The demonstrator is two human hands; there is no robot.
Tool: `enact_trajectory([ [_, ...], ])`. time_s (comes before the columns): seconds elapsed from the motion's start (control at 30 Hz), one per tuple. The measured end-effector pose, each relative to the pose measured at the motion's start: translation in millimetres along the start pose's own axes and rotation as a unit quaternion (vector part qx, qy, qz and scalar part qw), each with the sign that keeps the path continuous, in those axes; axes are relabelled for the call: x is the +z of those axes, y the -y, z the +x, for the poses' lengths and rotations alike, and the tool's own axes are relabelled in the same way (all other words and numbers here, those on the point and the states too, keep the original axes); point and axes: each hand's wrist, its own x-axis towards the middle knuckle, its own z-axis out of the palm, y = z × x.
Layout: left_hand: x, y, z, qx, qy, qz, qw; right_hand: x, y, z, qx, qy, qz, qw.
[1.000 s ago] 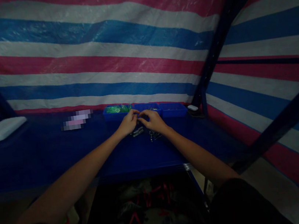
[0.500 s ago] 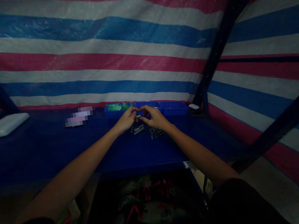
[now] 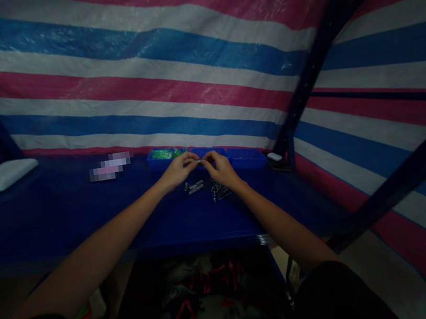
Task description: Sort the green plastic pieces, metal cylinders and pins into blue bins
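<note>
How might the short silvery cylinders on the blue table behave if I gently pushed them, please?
The silvery cylinders would probably roll, since their sides look rounded and the blue table looks flat. Their metallic sheen suggests they are stiff, and perhaps rather slippery.

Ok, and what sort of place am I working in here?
Probably a makeshift workshop corner, though I can't tell what lies beyond it. Striped plastic sheeting walls it in, and the blue table holds a row of bins with small metal parts lying in front.
</note>
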Motion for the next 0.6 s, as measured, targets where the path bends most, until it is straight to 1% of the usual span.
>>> enact_trajectory([
  [0.07,0.5,3,0,-0.005,-0.002,0.006,1.000,2,1,0,-0.011,0.007,-0.001,1.000],
  [0.13,-0.9,5,1,-0.018,0.009,0.014,1.000,3,1,0,-0.027,0.014,-0.019,0.999],
  [0.2,-6.2,6,2,-0.023,0.044,0.053,0.997,2,-4,3,-0.028,0.007,-0.054,0.998],
  [0.23,-10.6,6,3,-0.016,0.071,0.092,0.993,0,-8,4,-0.019,-0.004,-0.080,0.997],
  [0.3,-22.2,2,2,0.013,0.133,0.194,0.972,-7,-21,8,0.019,-0.040,-0.153,0.987],
  [0.37,-34.9,-2,1,0.039,0.189,0.279,0.941,-15,-36,9,0.070,-0.066,-0.232,0.968],
  [0.4,-40.5,-3,0,0.039,0.220,0.305,0.926,-19,-44,9,0.097,-0.070,-0.265,0.957],
  [0.5,-51.7,-3,-2,-0.003,0.315,0.344,0.884,-27,-62,6,0.160,-0.051,-0.322,0.932],
  [0.53,-53.4,-2,-3,-0.018,0.333,0.353,0.874,-28,-66,5,0.175,-0.042,-0.330,0.927],
  [0.57,-54.3,0,-3,-0.029,0.339,0.362,0.868,-29,-68,4,0.188,-0.032,-0.334,0.923],
  [0.6,-54.8,3,-2,-0.034,0.334,0.371,0.866,-29,-70,3,0.197,-0.024,-0.333,0.922],
])
